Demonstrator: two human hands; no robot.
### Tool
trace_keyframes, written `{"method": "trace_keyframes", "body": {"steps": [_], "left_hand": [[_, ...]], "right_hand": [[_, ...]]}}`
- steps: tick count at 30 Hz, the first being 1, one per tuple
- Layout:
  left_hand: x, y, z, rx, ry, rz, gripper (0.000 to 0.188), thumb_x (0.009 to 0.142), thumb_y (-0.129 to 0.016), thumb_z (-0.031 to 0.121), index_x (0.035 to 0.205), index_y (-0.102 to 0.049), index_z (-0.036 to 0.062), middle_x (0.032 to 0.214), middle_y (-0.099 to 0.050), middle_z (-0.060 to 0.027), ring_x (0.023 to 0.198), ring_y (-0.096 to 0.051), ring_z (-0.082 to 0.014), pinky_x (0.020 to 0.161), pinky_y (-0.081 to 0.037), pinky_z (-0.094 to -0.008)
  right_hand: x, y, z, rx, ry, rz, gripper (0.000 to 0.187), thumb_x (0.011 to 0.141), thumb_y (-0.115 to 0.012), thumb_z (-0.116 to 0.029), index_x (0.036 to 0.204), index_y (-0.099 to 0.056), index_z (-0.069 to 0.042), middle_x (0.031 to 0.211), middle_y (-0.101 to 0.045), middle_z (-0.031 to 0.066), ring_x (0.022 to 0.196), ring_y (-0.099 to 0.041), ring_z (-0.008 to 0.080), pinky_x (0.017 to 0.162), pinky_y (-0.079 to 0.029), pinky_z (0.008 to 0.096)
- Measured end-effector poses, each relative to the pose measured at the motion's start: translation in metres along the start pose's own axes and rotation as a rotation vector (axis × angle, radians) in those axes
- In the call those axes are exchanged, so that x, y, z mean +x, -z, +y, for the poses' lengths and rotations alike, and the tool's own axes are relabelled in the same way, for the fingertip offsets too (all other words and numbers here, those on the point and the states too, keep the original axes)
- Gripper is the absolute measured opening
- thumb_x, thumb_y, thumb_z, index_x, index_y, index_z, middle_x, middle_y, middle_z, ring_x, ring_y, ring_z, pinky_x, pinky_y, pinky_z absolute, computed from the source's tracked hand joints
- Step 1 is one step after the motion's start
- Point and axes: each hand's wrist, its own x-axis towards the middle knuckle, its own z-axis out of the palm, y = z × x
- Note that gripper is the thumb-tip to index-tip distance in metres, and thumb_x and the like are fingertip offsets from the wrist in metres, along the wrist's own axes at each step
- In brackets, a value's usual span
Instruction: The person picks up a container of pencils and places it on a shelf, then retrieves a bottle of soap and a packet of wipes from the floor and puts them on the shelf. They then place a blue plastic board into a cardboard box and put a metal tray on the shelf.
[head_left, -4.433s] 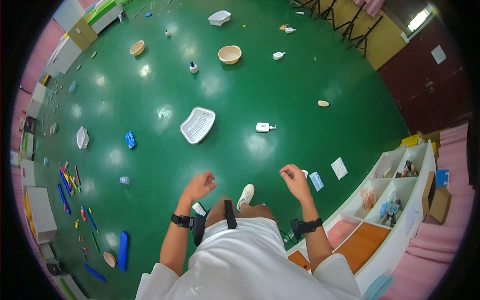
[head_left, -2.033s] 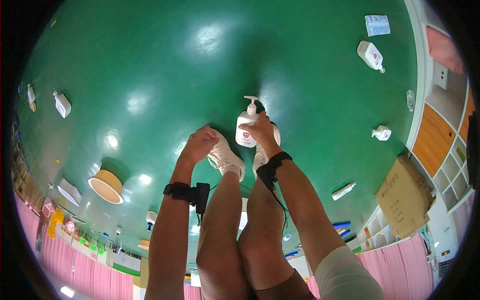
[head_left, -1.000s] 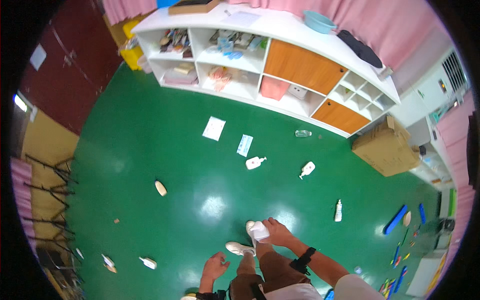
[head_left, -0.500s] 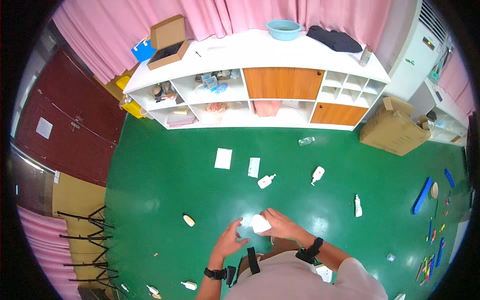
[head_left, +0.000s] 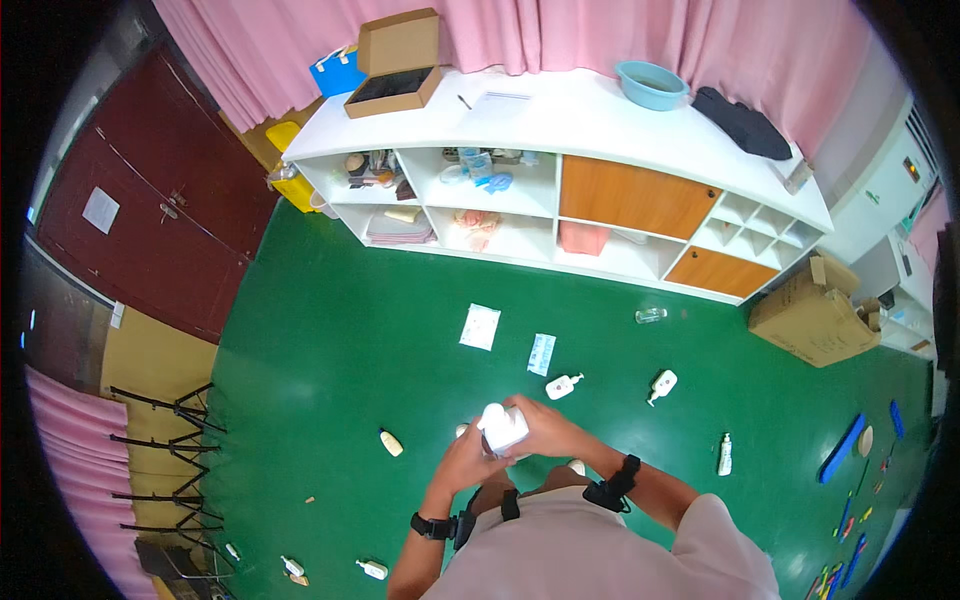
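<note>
A white bottle (head_left: 507,430) with a rounded white top is held upright in front of my body, between both hands. My left hand (head_left: 464,463) closes on its left side, and my right hand (head_left: 543,430) wraps its right side. The fingers partly hide the bottle's lower part. On the green floor just beyond lie a white pump bottle (head_left: 562,387) and, farther right, a second pump bottle (head_left: 663,384). A cream-coloured bottle (head_left: 391,443) with a dark cap lies to the left of my hands.
A white shelf unit (head_left: 500,255) spans the far side, with a cardboard box (head_left: 812,315) at its right end. Paper sheets (head_left: 480,327) and a clear bottle (head_left: 650,315) lie before it. Black folding stands (head_left: 180,450) line the left; blue pieces (head_left: 842,448) lie right.
My left hand, open and apart before, has closed onto the bottle beside my right hand. The bottle has shifted slightly left and up in view. The whole view has turned and shifted.
</note>
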Motion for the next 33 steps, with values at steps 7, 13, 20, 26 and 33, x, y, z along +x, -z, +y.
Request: {"method": "trace_keyframes", "body": {"steps": [7,13,20,26,33], "left_hand": [[0.051,0.114,-0.046,0.174,-0.062,0.059,0.076,0.071,-0.078,0.030,0.128,-0.035,0.0036,0.105,-0.062,-0.0242,0.097,-0.059,-0.0437,0.076,-0.050,-0.0474],[0.132,0.202,-0.059,0.113,-0.103,-0.070,0.062,0.073,-0.078,0.024,0.121,-0.044,0.0059,0.105,-0.062,-0.0231,0.099,-0.060,-0.0422,0.078,-0.050,-0.0458],[0.269,0.264,-0.078,0.227,-0.195,-0.232,0.057,0.069,-0.078,0.016,0.117,-0.050,0.0042,0.110,-0.061,-0.0195,0.101,-0.060,-0.0382,0.081,-0.051,-0.0428],[0.372,0.301,-0.133,0.236,-0.262,-0.024,0.064,0.072,-0.075,0.011,0.127,-0.044,0.0011,0.117,-0.054,-0.0204,0.095,-0.060,-0.0350,0.079,-0.051,-0.0407],[0.451,0.367,-0.207,0.132,-0.032,-0.003,0.063,0.078,-0.069,0.008,0.132,-0.037,-0.0001,0.121,-0.046,-0.0170,0.080,-0.058,-0.0227,0.070,-0.050,-0.0343]], "right_hand": [[0.119,-0.026,-0.034,0.122,-0.067,0.104,0.075,0.062,-0.083,-0.027,0.121,-0.043,-0.001,0.113,-0.056,0.0228,0.107,-0.057,0.0378,0.089,-0.046,0.0417],[0.197,-0.018,-0.037,0.272,-0.134,0.325,0.067,0.064,-0.083,-0.024,0.116,-0.048,-0.002,0.105,-0.058,0.0161,0.100,-0.058,0.0288,0.086,-0.046,0.0374],[0.299,0.027,0.009,0.233,-0.073,0.388,0.060,0.065,-0.079,-0.013,0.116,-0.050,0.000,0.106,-0.055,0.0169,0.102,-0.056,0.0316,0.087,-0.045,0.0383],[0.424,0.066,0.052,0.216,-0.032,0.475,0.055,0.061,-0.077,-0.005,0.109,-0.051,0.000,0.100,-0.054,0.0198,0.097,-0.055,0.0370,0.084,-0.046,0.0403],[0.584,0.100,0.146,0.102,-0.046,0.611,0.066,0.058,-0.074,-0.001,0.117,-0.046,0.002,0.111,-0.051,0.0233,0.109,-0.050,0.0414,0.095,-0.041,0.0430]]}}
